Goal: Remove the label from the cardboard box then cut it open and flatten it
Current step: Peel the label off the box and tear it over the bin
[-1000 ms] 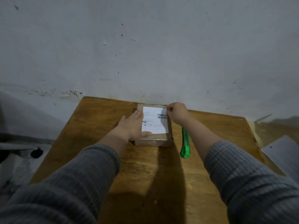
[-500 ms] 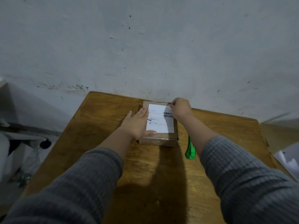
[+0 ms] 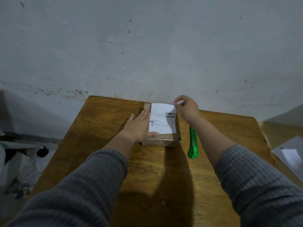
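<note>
A pale, scuffed wall (image 3: 147, 46) fills the upper half of the view, speckled with dark marks. Below it a wooden table (image 3: 106, 128) runs from the wall toward the camera, its near part crossed by a broad shadow. Two forearms in grey ribbed sleeves (image 3: 91, 185) reach forward over it; both are cut off by the lower edge of the frame.

The cardboard box (image 3: 161, 140) sits at the far side of the table, close to the wall, and is shut, so nothing inside it can be seen. A white label (image 3: 163, 122) covers most of its top (barcode at the right, rows of small print too fine to read).

To the right of the table a white sheet (image 3: 293, 154) is cut off by the frame edge. To the left, below the table's level, lies a dim clutter of pale bags and a dark round shape that I cannot identify.

The left hand (image 3: 139, 126) lies flat and open on the left part of the box's top, fingers spread and extended, the thumb (image 3: 153, 134) pressed along the label's near left corner. The right hand (image 3: 186, 108) is at the box's far right corner, thumb and forefinger pinched on the label's far right corner, which is lifted off the cardboard.

A green utility knife (image 3: 193, 143) lies on the table just right of the box, under the right forearm, touched by neither hand.
</note>
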A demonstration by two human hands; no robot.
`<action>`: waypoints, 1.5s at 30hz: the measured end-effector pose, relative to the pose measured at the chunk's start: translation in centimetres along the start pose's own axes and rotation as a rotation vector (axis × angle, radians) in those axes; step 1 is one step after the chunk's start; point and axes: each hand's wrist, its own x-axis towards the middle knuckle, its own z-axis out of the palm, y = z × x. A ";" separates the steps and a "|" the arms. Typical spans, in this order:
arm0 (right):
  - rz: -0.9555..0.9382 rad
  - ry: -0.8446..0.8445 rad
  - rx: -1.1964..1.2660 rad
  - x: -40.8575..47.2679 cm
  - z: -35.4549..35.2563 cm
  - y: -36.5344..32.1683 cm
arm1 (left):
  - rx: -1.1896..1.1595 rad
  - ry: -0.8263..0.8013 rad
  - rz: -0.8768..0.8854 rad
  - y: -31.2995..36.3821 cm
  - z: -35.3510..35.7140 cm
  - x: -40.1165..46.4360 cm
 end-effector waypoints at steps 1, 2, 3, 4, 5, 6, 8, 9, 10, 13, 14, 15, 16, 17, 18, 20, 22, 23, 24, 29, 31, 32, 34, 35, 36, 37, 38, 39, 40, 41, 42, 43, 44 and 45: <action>-0.042 -0.047 -0.030 -0.2 0.0 0.0 | -0.003 0.001 0.000 0.0 0.0 0.0; -0.079 -0.099 -0.067 -0.3 0.0 0.0 | -0.005 0.003 0.001 -0.1 0.1 0.0; -0.113 -0.136 -0.128 -0.4 0.1 0.0 | -0.007 0.006 0.002 -0.1 0.1 0.0; -0.143 -0.144 -0.208 -0.5 0.4 0.1 | -0.008 0.009 0.002 -0.1 0.1 0.0; -0.165 -0.124 -0.282 -0.5 0.6 0.1 | -0.007 0.010 0.002 -0.2 0.2 0.0; -0.179 -0.084 -0.338 -0.5 0.9 0.1 | -0.006 0.009 0.002 -0.2 0.2 0.0; -0.212 0.007 -0.435 -0.6 1.3 0.1 | -0.005 0.008 0.001 -0.2 0.2 0.0; -0.229 0.038 -0.480 -0.7 1.4 0.0 | -0.005 0.007 0.001 -0.3 0.2 0.0; -0.236 0.059 -0.506 -0.7 1.5 0.1 | -0.006 0.008 0.002 -0.3 0.3 0.0; -0.272 0.052 -0.518 -0.9 0.9 -0.1 | -0.018 0.014 0.014 -0.3 0.3 0.0; -0.292 0.025 -0.525 -1.0 0.7 -0.2 | -0.026 0.018 0.018 -0.3 0.3 -0.1; -0.299 -0.003 -0.524 -1.0 0.5 -0.3 | -0.032 0.022 0.022 -0.4 0.2 -0.1; -0.287 -0.021 -0.509 -1.0 0.2 -0.5 | -0.035 0.026 0.023 -0.4 0.2 -0.1; -0.257 -0.029 -0.482 -1.0 0.0 -0.6 | -0.038 0.029 0.024 -0.5 0.3 -0.1; -0.215 -0.031 -0.441 -1.0 -0.3 -0.8 | -0.043 0.034 0.025 -0.5 0.3 -0.1; -0.140 -0.022 -0.326 -1.0 -1.3 -1.4 | -0.050 0.048 0.027 -0.5 0.3 0.0; -0.105 0.002 -0.214 -1.0 -2.7 -2.1 | -0.048 0.047 0.023 -0.4 0.2 0.0; -0.102 0.012 -0.179 -1.2 -3.4 -2.4 | -0.059 0.043 0.022 -0.4 0.2 0.0; -0.099 0.017 -0.159 -1.4 -3.9 -2.6 | -0.090 0.046 0.023 -0.5 0.2 0.0; -0.024 0.077 -0.111 -3.7 -4.3 -2.4 | -0.359 0.419 0.059 -0.3 -0.4 -1.7; -0.021 0.066 -0.073 -5.2 -4.1 -2.3 | -0.359 0.603 0.115 0.5 -1.4 -2.8; -0.028 0.064 -0.055 -6.0 -3.9 -2.3 | -0.343 0.659 0.161 1.0 -1.9 -3.1; -0.048 0.062 -0.016 -7.5 -3.7 -2.4 | -0.327 0.695 0.238 2.0 -2.7 -3.6; -0.051 0.052 0.009 -8.4 -3.6 -2.4 | -0.339 0.688 0.257 2.5 -2.8 -3.8; -0.050 0.040 0.044 -9.3 -3.6 -2.4 | -0.365 0.681 0.269 2.9 -2.8 -4.1; -0.047 0.032 0.085 -10.1 -3.6 -2.3 | -0.397 0.678 0.277 3.3 -2.7 -4.4; -0.045 0.031 0.122 -11.0 -3.7 -2.1 | -0.440 0.677 0.283 3.8 -2.6 -4.7; -0.036 0.035 0.155 -11.9 -3.8 -1.7 | -0.497 0.665 0.288 4.3 -2.5 -5.1; -0.024 0.044 0.168 -12.8 -3.9 -1.2 | -0.565 0.634 0.288 4.7 -2.3 -5.5; -0.011 0.056 0.168 -13.6 -3.9 -0.6 | -0.624 0.586 0.282 5.2 -2.0 -5.8; -0.007 0.080 0.126 -14.5 -4.0 0.0 | -0.660 0.527 0.270 5.6 -1.6 -6.0; -0.023 0.121 0.032 -15.3 -4.1 0.6 | -0.672 0.477 0.262 6.1 -1.3 -6.3; -0.055 0.159 -0.083 -16.2 -4.3 1.2 | -0.668 0.442 0.261 6.5 -0.8 -6.5; -0.099 0.177 -0.171 -17.0 -4.6 1.6 | -0.662 0.416 0.263 7.0 -0.4 -6.8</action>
